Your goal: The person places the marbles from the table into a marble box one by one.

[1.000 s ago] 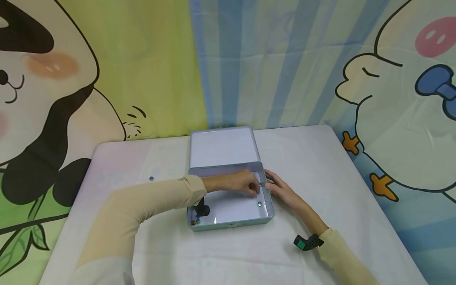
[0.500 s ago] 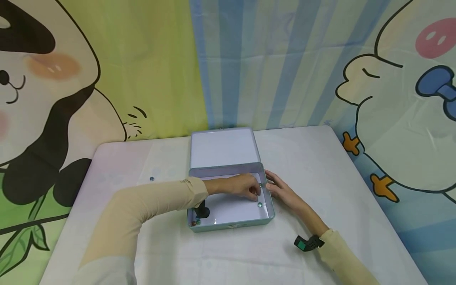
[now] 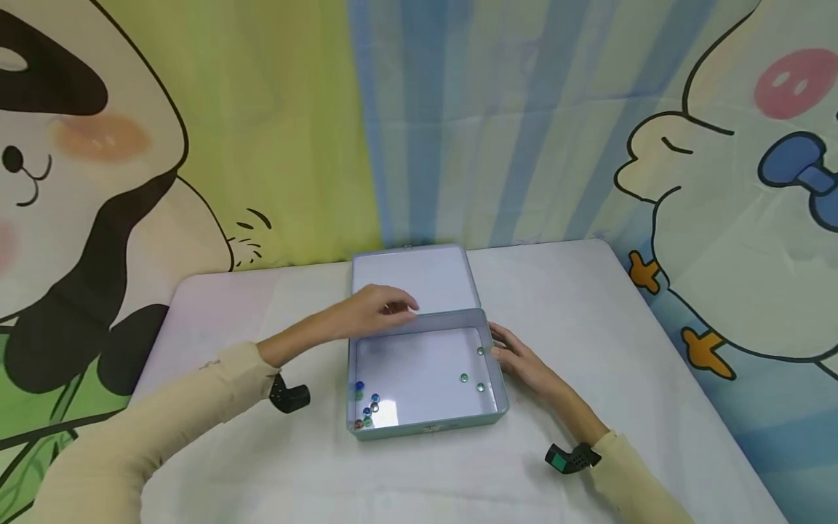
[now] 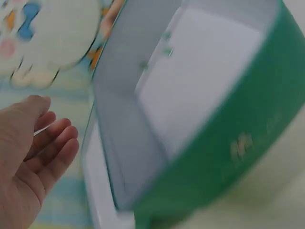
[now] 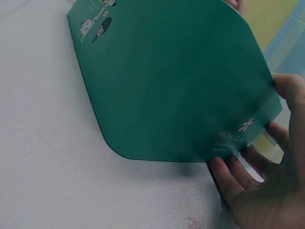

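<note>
A green tin box [image 3: 458,422] stands on the table with its lid [image 3: 439,273] folded back. My left hand [image 3: 369,311] hovers over the box's back left corner, overlapping the lid in the head view. Its fingers are loosely curved with nothing between them, as the left wrist view also shows. My right hand [image 5: 271,186] holds the box at its back right corner, thumb at the rim and fingers against the outer wall. Inside, several glass marbles [image 3: 367,412] in blue, green and red gather at the front left. Three green marbles [image 3: 464,378] lie toward the right wall.
A white cloth covers the table [image 3: 563,291]. Behind it hangs a cartoon-printed curtain [image 3: 452,131] that meets the table's back edge. Black wrist cameras sit at the left cuff [image 3: 288,397] and right cuff [image 3: 572,458].
My left hand has lifted out of the box's right side and moved left and back. A third green marble and the front left group now show. My right hand has stayed at the corner.
</note>
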Available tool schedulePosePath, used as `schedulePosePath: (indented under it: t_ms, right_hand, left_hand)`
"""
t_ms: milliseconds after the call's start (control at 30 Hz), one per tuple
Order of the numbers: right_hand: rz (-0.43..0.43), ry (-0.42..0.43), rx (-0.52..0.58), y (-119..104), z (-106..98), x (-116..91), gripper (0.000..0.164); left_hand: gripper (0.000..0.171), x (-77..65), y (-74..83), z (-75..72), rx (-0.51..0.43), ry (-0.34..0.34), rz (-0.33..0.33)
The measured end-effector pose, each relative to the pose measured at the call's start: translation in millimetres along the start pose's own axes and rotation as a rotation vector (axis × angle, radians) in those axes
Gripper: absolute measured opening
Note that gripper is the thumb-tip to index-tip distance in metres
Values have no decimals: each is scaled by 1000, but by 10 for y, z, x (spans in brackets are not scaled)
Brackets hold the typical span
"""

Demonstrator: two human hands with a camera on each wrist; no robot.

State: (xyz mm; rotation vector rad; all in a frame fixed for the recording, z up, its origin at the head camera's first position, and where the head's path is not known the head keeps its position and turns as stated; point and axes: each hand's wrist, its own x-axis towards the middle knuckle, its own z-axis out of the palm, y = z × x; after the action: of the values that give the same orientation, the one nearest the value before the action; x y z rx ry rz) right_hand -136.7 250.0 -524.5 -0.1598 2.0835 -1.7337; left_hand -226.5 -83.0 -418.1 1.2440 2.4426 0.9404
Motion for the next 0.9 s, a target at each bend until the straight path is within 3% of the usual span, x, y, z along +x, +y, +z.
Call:
schedulePosePath:
  t_ms: [100, 233, 367, 467, 600, 900]
  right_hand:
    - [0, 23, -2, -1, -13, -18, 62]
    - [4, 31, -18, -7, -38, -38, 62]
    - [4, 27, -14, -7, -41, -44, 62]
    - [1, 24, -17, -4, -38, -43, 62]
    - [-7, 27, -20, -1, -41, -32, 62]
    - [0, 9, 6, 4, 3, -9, 65]
  left_hand:
    - [24, -323, -311, -241, 25, 140, -98]
    - [27, -834, -799, -394, 97, 267, -267]
    - [28, -1325, -1187, -401, 195, 248, -409]
    - [29, -1599, -1309, -339, 244, 200, -463]
    - [29, -1764, -1357, -245, 254, 190, -485]
    - [21, -1817, -1418, -196, 273, 144, -503]
